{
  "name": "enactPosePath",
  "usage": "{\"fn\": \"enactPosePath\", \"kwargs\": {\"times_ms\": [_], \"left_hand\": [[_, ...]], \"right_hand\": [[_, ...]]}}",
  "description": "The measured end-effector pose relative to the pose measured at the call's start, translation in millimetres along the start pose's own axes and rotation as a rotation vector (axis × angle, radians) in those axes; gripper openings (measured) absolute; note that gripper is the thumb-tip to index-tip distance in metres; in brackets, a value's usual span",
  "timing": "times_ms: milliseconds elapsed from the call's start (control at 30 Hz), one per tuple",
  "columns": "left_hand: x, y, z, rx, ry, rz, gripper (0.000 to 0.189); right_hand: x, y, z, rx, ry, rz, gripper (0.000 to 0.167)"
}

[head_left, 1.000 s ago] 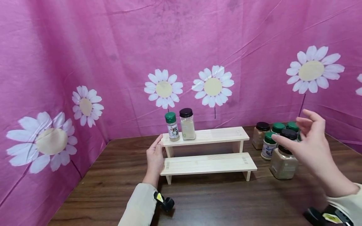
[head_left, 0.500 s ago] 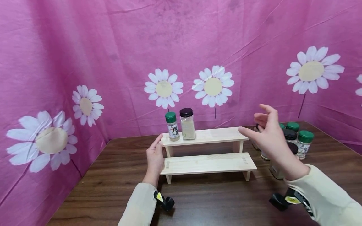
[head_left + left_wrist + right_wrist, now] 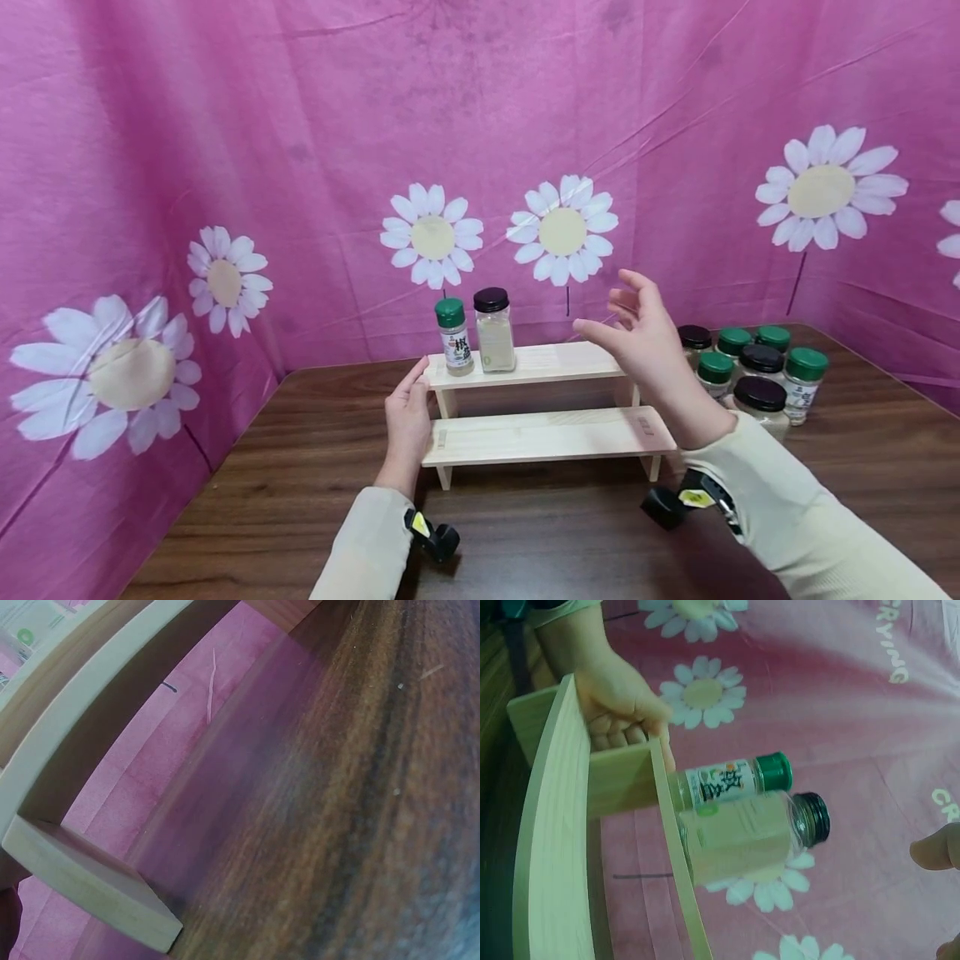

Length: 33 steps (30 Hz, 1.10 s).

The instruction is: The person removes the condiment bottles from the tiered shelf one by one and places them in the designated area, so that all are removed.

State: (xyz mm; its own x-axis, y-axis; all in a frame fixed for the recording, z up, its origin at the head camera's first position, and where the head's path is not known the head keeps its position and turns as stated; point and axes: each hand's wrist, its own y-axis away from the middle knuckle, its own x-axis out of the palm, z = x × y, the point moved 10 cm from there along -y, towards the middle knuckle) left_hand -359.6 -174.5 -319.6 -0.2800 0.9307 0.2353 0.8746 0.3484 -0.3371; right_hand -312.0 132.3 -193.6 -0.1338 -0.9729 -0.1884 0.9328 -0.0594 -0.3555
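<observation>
A two-tier pale wooden shelf rack stands on the table. My left hand holds its left end; the right wrist view shows the fingers curled by the side panel. On the upper board's left part stand two spice jars side by side. One is slim with a green cap; the other is larger, square and black-capped, filled with pale powder. My right hand hangs over the upper board's right end, thumb and fingers spread, holding nothing. Its thumb shows at the edge of the right wrist view.
To the right of the rack stands a group of several spice jars, among them a green-capped jar and a black-capped jar, partly behind my right forearm. A pink cloth with daisies hangs behind the brown wooden table.
My right hand has moved left from above the jar group to the rack's right end, uncovering more jars. The left hand, the rack and its two jars have stayed in place.
</observation>
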Motion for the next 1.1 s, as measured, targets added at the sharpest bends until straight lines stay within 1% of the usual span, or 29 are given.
{"fn": "enactPosePath", "kwargs": {"times_ms": [100, 267, 367, 533, 633, 833, 1100], "left_hand": [[0.4, 0.0, -0.8, 0.003, 0.004, 0.002, 0.040], [1.1, 0.4, -0.4, 0.006, 0.001, 0.001, 0.040], [1.6, 0.2, -0.8, 0.007, -0.007, 0.001, 0.040], [0.5, 0.0, -1.5, 0.007, -0.023, -0.007, 0.040], [-0.2, 0.6, -1.3, 0.000, -0.030, -0.011, 0.039], [-0.8, 0.5, -1.6, -0.006, -0.029, -0.016, 0.040], [-0.8, 1.1, -2.2, -0.013, -0.012, -0.015, 0.039]], "right_hand": [[12.8, -3.8, -1.1, 0.018, -0.028, 0.022, 0.090], [36.1, -9.3, -10.3, 0.051, -0.064, 0.070, 0.090], [49.5, -12.1, -17.2, 0.056, -0.062, 0.097, 0.090], [70.6, -15.1, -28.7, 0.070, -0.045, 0.119, 0.087], [81.9, -15.6, -34.3, 0.086, -0.038, 0.120, 0.086], [99.6, -17.1, -41.0, 0.101, 0.021, 0.111, 0.088], [115.0, -18.9, -44.7, 0.102, -0.003, 0.101, 0.092]]}}
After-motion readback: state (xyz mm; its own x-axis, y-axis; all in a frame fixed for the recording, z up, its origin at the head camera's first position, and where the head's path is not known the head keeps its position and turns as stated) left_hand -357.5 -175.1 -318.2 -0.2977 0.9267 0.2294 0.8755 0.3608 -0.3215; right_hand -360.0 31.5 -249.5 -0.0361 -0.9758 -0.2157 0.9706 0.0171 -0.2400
